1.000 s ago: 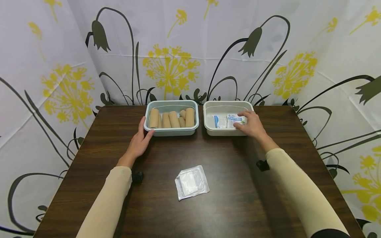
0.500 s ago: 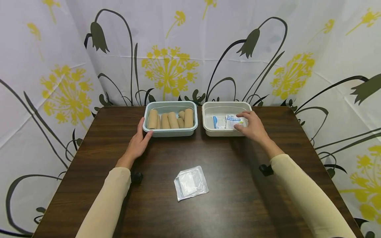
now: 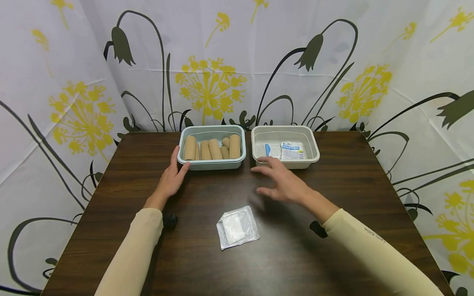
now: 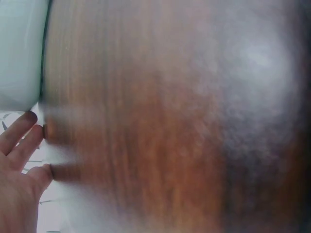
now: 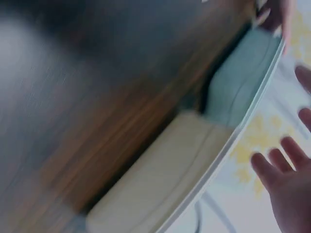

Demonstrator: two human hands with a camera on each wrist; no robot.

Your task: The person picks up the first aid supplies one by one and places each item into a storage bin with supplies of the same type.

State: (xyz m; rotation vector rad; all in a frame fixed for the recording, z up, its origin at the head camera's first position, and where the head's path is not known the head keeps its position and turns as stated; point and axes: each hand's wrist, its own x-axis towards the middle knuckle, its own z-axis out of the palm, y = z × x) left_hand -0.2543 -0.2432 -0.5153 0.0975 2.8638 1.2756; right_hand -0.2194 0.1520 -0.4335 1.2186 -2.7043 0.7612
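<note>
My left hand [image 3: 171, 179] rests at the left front corner of a light blue tub [image 3: 212, 165], thumb at the front rim and fingers along its left side. Several tan rolls [image 3: 215, 149] lie in that tub. My right hand [image 3: 286, 183] holds nothing; with its fingers spread, it hovers over the table just in front of a cream tub [image 3: 307, 163]. Inside the cream tub lie two flat white-and-blue packets [image 3: 292, 150]. Nearer on the table is a sealed packet with a white pad inside [image 3: 238, 227], touched by neither hand.
Both tubs stand side by side at the back edge of a dark wooden table [image 3: 192, 267], a narrow gap between them. Behind it hangs a white curtain [image 3: 237, 41] with a yellow and grey flower print.
My right hand has left the packets in the cream tub and moved left and toward me, out over the table. The left hand stays at the blue tub's corner.
</note>
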